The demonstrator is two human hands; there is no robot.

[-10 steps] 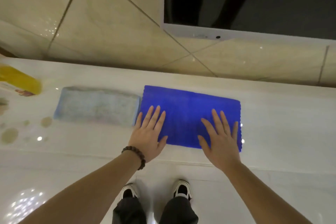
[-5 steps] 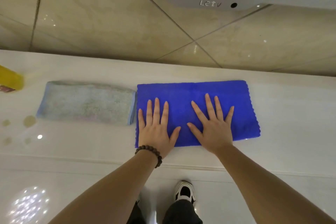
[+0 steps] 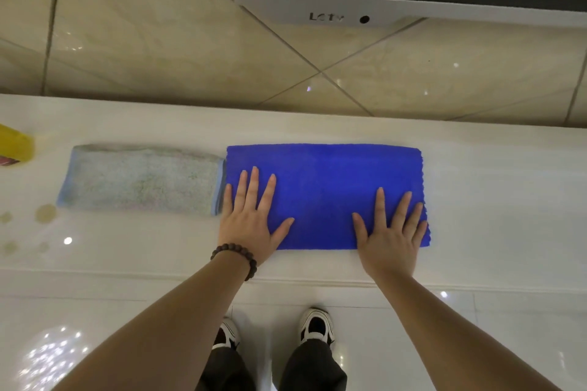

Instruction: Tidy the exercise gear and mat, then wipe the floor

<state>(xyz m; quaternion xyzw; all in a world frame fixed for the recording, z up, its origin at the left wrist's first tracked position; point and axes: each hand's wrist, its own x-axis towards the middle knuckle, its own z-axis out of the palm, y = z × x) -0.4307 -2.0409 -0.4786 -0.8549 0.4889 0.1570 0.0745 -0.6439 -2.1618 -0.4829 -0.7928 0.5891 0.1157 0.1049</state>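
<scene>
Grip: both flat, wide, holding nothing.
Left hand (image 3: 251,219): presses blue cloth (image 3: 320,187).
Right hand (image 3: 392,235): presses same cloth.
Counter (image 3: 492,200): carries pale towel (image 3: 143,179) beside it.

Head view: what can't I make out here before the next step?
- Yellow container: cut off by the left edge; its label is unreadable.
- Blue cloth: near corners lie under the left hand and right hand.
- Screen: cropped by the top edge.
- Floor to wipe: mostly out of frame.
</scene>
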